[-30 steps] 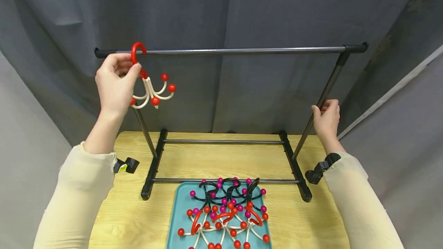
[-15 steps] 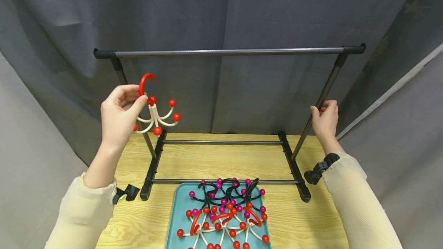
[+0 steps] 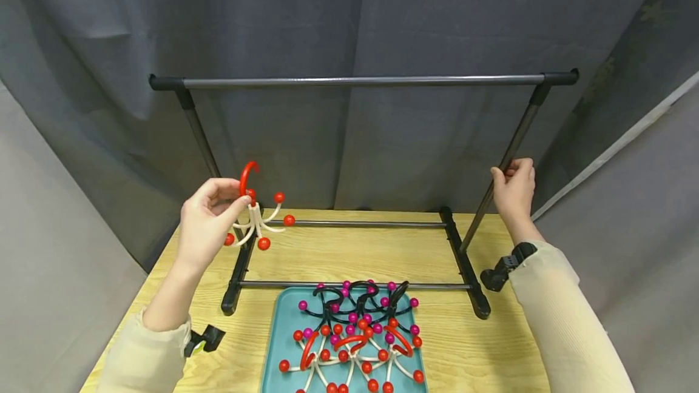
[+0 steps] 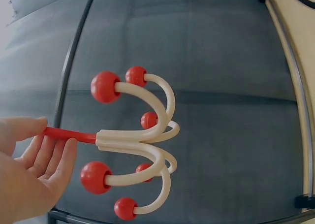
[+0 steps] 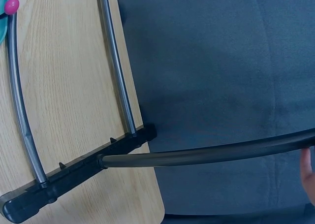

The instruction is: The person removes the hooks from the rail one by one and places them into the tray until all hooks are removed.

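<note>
Left hand (image 3: 206, 223): pinches red hook (image 3: 252, 208), above table (image 3: 349, 247).
Right hand (image 3: 513, 188): curled round rack (image 3: 360, 82) post.
Tray (image 3: 281, 332): hooks.

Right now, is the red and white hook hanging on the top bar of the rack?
No: the left hand holds the red and white hook in the air well below the top bar, which carries nothing.

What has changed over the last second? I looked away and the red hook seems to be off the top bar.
The left hand lifted the red-and-white hook off the top bar and carried it down and rightward, toward the table. It still pinches the hook's red loop. The right hand keeps its grip on the rack's right post; the tray of hooks is unmoved.
</note>
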The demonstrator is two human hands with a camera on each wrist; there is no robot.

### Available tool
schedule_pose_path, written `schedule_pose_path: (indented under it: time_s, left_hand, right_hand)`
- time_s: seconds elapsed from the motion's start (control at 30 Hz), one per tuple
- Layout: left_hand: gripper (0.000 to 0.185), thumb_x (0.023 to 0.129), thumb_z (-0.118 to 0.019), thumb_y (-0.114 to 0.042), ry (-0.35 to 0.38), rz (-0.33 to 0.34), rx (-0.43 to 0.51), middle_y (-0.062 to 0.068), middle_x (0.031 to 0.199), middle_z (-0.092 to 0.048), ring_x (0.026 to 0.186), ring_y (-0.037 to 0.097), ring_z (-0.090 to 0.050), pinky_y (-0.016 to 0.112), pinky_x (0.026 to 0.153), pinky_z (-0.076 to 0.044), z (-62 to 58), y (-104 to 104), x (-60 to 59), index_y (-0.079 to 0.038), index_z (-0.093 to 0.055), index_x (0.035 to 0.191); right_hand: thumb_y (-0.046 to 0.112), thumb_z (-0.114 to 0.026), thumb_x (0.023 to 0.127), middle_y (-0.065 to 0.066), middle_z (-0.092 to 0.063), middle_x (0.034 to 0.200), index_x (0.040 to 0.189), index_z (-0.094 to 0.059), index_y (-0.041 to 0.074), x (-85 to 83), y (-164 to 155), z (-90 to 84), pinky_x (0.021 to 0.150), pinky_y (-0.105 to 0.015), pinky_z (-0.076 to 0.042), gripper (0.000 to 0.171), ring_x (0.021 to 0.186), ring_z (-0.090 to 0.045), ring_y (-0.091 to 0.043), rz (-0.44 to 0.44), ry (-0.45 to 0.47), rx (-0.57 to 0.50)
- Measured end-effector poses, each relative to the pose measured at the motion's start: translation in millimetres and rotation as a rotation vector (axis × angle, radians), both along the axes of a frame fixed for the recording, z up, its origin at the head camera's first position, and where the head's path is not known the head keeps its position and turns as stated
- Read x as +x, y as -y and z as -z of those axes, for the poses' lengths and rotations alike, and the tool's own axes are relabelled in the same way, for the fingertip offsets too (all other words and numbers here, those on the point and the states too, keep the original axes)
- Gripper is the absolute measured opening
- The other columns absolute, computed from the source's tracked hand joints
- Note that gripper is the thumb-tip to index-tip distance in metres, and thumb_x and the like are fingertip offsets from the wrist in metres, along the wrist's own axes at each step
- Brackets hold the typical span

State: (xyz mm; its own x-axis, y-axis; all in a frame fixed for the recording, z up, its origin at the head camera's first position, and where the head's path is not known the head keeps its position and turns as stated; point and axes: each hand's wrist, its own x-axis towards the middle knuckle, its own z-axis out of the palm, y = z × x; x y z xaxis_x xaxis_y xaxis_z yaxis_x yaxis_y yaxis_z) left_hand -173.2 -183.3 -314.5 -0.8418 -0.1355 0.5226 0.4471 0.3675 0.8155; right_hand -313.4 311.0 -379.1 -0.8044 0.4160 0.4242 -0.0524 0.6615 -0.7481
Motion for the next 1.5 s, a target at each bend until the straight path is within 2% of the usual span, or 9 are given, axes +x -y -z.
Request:
schedule_pose_path:
  time_s: [0.37, 0.63, 0.93, 1.23, 1.5]
  left_hand:
    - [0.024, 0.081, -0.067, -0.006, 0.137, 0.031, 0.087, -0.007, 0.085, -0.063, 0.079, 0.008, -0.062, 0.016, 0.071, -0.050, 41.0, -4.8, 6.9, 0.002, -0.058, 0.102]
    - [0.023, 0.082, -0.065, -0.005, 0.212, 0.053, 0.062, 0.014, 0.091, -0.063, 0.082, 0.009, -0.061, 0.015, 0.072, -0.048, 67.0, -7.7, 10.6, 0.002, -0.058, 0.102]
    - [0.023, 0.083, -0.065, -0.008, 0.328, 0.059, 0.054, 0.017, 0.096, -0.063, 0.084, 0.013, -0.063, 0.017, 0.074, -0.049, 97.2, -10.3, 13.4, -0.001, -0.058, 0.103]
    - [0.024, 0.082, -0.065, -0.005, 0.443, 0.086, 0.091, 0.019, 0.100, -0.062, 0.089, 0.029, -0.063, 0.020, 0.074, -0.050, 117.8, -16.8, 15.4, 0.002, -0.057, 0.103]
    - [0.022, 0.079, -0.067, -0.004, 0.498, 0.074, 0.064, 0.014, 0.097, -0.063, 0.086, 0.029, -0.064, 0.023, 0.071, -0.050, 132.6, -20.3, 15.8, -0.001, -0.058, 0.099]
  right_hand:
    - [0.029, -0.045, 0.094, -0.020, -0.038, 0.118, 0.119, -0.032, -0.001, -0.1, -0.8, 0.4, 0.082, -0.040, -0.038, 0.040, 0.101, -0.044, -0.031, 0.008, -0.001, -0.007]
    - [0.030, -0.044, 0.094, -0.020, -0.038, 0.119, 0.119, -0.032, -0.001, -0.3, -0.1, 0.6, 0.083, -0.041, -0.037, 0.042, 0.103, -0.044, -0.032, 0.008, -0.017, -0.025]
    - [0.025, -0.047, 0.093, -0.020, -0.039, 0.117, 0.118, -0.032, -0.001, 0.3, -0.4, 2.7, 0.083, -0.043, -0.036, 0.039, 0.103, -0.044, -0.034, 0.007, -0.021, -0.039]
    - [0.029, -0.044, 0.094, -0.021, -0.039, 0.118, 0.120, -0.031, -0.001, 0.0, -0.2, 2.0, 0.083, -0.043, -0.036, 0.041, 0.101, -0.044, -0.034, 0.014, -0.016, -0.020]
    - [0.028, -0.044, 0.094, -0.020, -0.038, 0.118, 0.120, -0.031, -0.001, -0.3, -1.6, 3.4, 0.082, -0.041, -0.037, 0.041, 0.102, -0.045, -0.032, 0.016, -0.010, -0.031]
